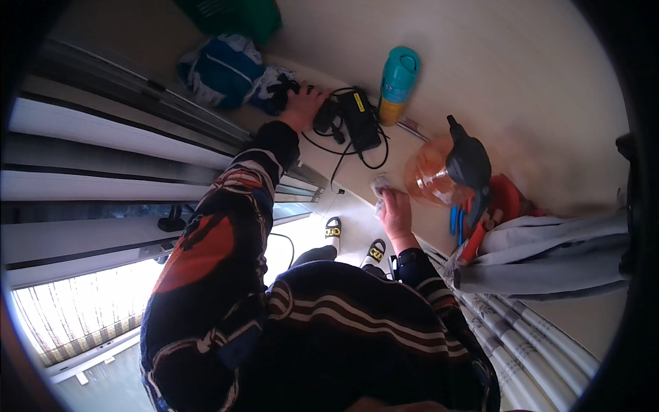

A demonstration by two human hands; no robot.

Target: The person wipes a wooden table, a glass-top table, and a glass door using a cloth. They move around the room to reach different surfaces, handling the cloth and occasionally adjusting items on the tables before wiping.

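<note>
My left hand point(304, 108) reaches onto the pale ledge, its fingers over a bundle of black and dark blue items point(278, 95). Whether it grips any of them is unclear. Just right of it lie a black plug-like piece point(327, 117) and a black power adapter point(360, 123) with a yellow label and looped cable. My right hand point(396, 213) pinches a crumpled white cloth or tissue point(381, 184) at the ledge's front edge. Beyond that hand, to the right, stands a transparent orange spray bottle point(430, 177) with a dark grey spray head point(468, 159).
A turquoise and yellow can point(399, 80) stands by the wall. At left are a blue-and-white package point(226, 69), a green bag point(237, 18) and window frames point(103, 134). Blue-handled tools point(456, 221), a red object point(507, 195), grey fabric point(545, 252) and a curtain point(535, 335) lie right.
</note>
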